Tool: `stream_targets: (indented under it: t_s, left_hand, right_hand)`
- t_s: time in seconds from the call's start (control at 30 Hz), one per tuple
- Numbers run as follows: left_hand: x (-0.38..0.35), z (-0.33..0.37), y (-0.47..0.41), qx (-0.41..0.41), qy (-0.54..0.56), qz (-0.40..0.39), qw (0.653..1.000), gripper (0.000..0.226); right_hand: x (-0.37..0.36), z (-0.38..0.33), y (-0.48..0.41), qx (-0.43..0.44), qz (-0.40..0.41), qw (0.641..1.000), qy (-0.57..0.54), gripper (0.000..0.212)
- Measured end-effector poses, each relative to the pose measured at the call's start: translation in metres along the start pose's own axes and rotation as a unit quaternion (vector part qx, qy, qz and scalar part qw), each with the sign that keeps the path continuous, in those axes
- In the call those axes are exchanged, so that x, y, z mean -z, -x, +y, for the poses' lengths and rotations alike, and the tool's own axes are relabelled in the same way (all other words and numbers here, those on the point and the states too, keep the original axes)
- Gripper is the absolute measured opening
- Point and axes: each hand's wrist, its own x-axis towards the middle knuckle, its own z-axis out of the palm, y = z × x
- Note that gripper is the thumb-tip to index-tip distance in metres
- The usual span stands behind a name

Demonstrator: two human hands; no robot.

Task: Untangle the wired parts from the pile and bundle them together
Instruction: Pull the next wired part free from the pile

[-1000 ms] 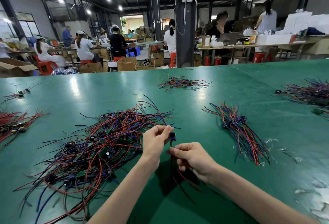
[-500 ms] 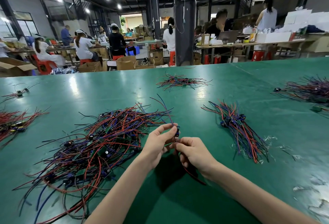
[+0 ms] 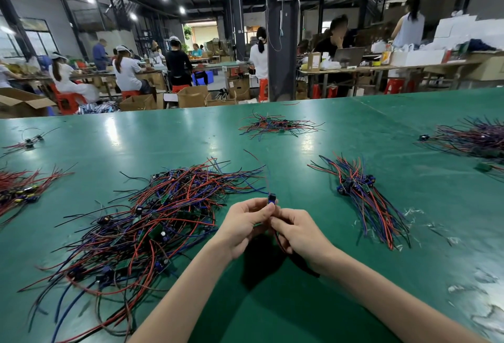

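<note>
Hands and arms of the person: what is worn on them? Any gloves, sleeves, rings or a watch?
The left hand and the right hand have no gloves, and no ring shows on the fingers. The left forearm and the right forearm show no sleeve, watch or bracelet up to the picture's edge.

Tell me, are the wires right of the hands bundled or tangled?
Bundled. The wire bundle lies with strands roughly parallel, its parts clustered together.
</note>
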Motion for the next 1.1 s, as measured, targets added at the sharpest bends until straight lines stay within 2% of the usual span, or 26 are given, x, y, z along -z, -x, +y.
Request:
stream_targets:
  t_s: [0.3, 0.5, 0.67, 0.8, 0.97, 1.1]
  left_hand:
    - [-0.001, 0.001, -0.001, 0.012, 0.062, -0.019, 0.998, 0.021]
    - [-0.001, 0.001, -0.001, 0.047, 0.081, -0.020, 0.995, 0.012]
    - [-0.001, 0.001, -0.001, 0.050, 0.049, -0.024, 0.997, 0.012]
    - [-0.002, 0.000, -0.001, 0.027, 0.042, -0.005, 0.999, 0.011]
    - [-0.007, -0.005, 0.001, -0.022, 0.007, 0.034, 0.999, 0.012]
    - [-0.004, -0.005, -0.003, -0.069, -0.033, 0.089, 0.993, 0.014]
  right_hand:
    - [0.000, 0.000, -0.001, -0.007, 0.003, 0.998, -0.054, 0.022]
    - [0.001, 0.005, -0.005, 0.037, 0.016, 0.999, 0.029, 0.030]
    - [0.001, 0.002, -0.003, 0.042, 0.015, 0.998, 0.032, 0.030]
    - [0.000, -0.001, -0.001, 0.000, 0.011, 0.999, -0.038, 0.022]
    - [0.004, -0.010, -0.002, -0.062, -0.011, 0.997, -0.049, 0.035]
    - [0.004, -0.012, 0.000, -0.116, -0.041, 0.987, -0.108, 0.026]
